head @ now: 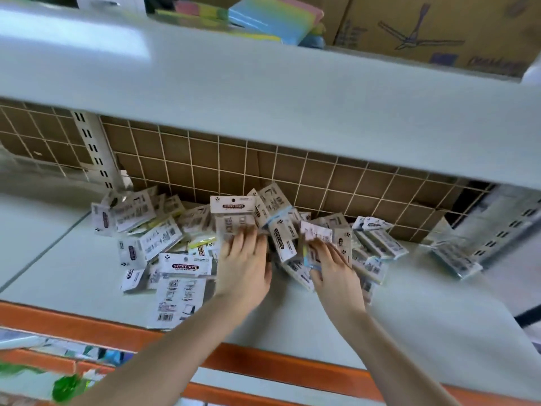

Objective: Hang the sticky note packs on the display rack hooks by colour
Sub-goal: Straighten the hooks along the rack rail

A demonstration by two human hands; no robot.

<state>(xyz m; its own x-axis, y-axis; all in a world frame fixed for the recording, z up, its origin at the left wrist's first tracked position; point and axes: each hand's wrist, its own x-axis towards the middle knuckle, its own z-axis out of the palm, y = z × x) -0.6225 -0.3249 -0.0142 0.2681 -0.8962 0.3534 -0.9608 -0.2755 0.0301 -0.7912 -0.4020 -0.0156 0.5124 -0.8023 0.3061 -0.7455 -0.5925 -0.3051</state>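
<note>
Your left hand (243, 265) presses flat on the sticky note pile (164, 238); your right hand (330, 265) pinches a blue-edged pack (310, 247). Wire grid (263, 168) behind, upper shelf (263, 92) overhanging.

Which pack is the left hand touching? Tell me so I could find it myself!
Look at the pale shelf with the wire grid behind it, where a heap of sticky note packs lies. Near the middle, the left hand touches the upright pack. Unlike its tumbled neighbours, it stands straight, its STICKY NOTE header facing you.
</note>
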